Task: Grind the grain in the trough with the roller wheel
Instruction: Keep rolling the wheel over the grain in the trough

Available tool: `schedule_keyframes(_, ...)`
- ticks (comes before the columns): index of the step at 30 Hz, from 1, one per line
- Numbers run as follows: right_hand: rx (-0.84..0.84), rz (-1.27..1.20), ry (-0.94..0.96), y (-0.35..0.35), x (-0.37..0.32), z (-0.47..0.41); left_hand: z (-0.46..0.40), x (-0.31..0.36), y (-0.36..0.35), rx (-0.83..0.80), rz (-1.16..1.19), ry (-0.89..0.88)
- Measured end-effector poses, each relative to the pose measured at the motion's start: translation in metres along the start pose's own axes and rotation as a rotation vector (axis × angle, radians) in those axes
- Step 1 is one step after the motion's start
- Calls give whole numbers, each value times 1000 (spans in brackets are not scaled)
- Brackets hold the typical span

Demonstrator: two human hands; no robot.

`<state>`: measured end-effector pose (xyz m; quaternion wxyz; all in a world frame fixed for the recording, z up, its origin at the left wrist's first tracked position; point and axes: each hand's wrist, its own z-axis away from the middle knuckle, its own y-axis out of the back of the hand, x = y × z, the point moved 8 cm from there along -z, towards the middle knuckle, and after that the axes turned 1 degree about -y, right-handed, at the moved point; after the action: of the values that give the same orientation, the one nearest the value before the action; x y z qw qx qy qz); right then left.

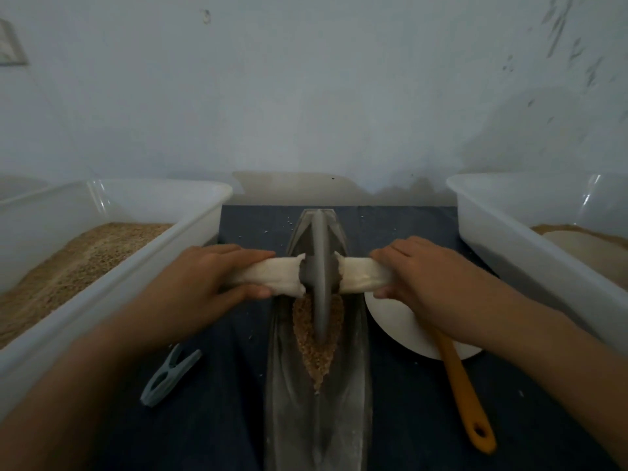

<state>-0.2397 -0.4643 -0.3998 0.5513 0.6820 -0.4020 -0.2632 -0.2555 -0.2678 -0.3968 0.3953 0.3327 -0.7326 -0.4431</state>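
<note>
A: From the left, we note a white plastic tub (200,212) heaped with coarse tan meal, set near the work, probably as the feed stock. Below it a grey-blue plastic clothes peg (170,375) lies on the dark blue cloth-covered table (407,419).

B: Next comes our left hand (200,277). Its fingers (244,254) curl over the white cloth-wrapped axle handle (268,275), thumb underneath, closed round it. We judge the wrap is there for grip and comfort.

A: Centre: the grey metal roller wheel (319,277) stands upright on its rim in the long boat-shaped grey metal trough (282,402), which runs away from us. The brown grain (316,351) lies in the trough's groove, in a narrow wedge on our side of the wheel and touching it. The wheel sits past the trough's middle, toward the far end.

B: Our right hand (428,277) mirrors the left, fingers wrapped round the other cloth-wrapped handle. Both sides held level should keep the wheel from tipping out of the groove.

A: Right of the trough, a white round plate (401,331) lies partly under our right wrist, with an orange-handled utensil (465,402) on it; its head is hidden. Both likely serve for scooping. Farthest right is a second white plastic tub (503,232) holding finer pale material.

B: Judgement: grinding is mid-way; the grain looks coarse.
</note>
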Motion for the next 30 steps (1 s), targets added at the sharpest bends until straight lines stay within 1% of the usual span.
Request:
schedule_keyframes(4, -259, -102, 59, 13, -10, 16, 9, 1, 3, -179, 246, 9)
schedule_keyframes(6, -371, -160, 87, 17, -14, 24, 13, 4, 2, -246, 291, -1)
schedule_keyframes(8, -427, -177, 73, 14, -12, 27, 14, 3, 2, -242, 271, -5)
schedule_keyframes(9, -410, -165, 63, 11, -10, 26, 12, 4, 3, -203, 238, -10)
schedule_keyframes(11, -310, -127, 28, 1, -4, 17, 6, 3, 4, -90, 144, -15)
schedule_keyframes(13, -175, -81, -25, -7, 3, 6, 0, 1, 1, 20, 34, 3)
schedule_keyframes(15, -5, 26, -47, -12, 8, -6, -5, -2, -1, 136, -70, 9)
schedule_keyframes(16, 62, 81, -53, -14, 8, -10, -6, -4, -2, 178, -94, 9)
schedule_keyframes(18, 122, 117, -67, -19, 10, -13, -7, -5, -3, 194, -91, 12)
schedule_keyframes(20, 107, 103, -51, -19, 10, -10, -8, -4, -2, 150, -47, 12)
schedule_keyframes(22, 41, 57, -11, -13, 6, -5, -6, -6, -2, 59, 42, 35)
schedule_keyframes(24, -74, -17, 21, -7, -1, 1, -1, -9, -2, -56, 158, 56)
schedule_keyframes(27, -300, -106, 59, 6, -10, 15, 9, -8, -5, -244, 288, 35)
schedule_keyframes(29, -401, -151, 86, 12, -14, 25, 13, -4, -5, -324, 322, 4)
schedule_keyframes(30, -423, -162, 89, 12, -15, 28, 14, -3, -5, -332, 316, -5)
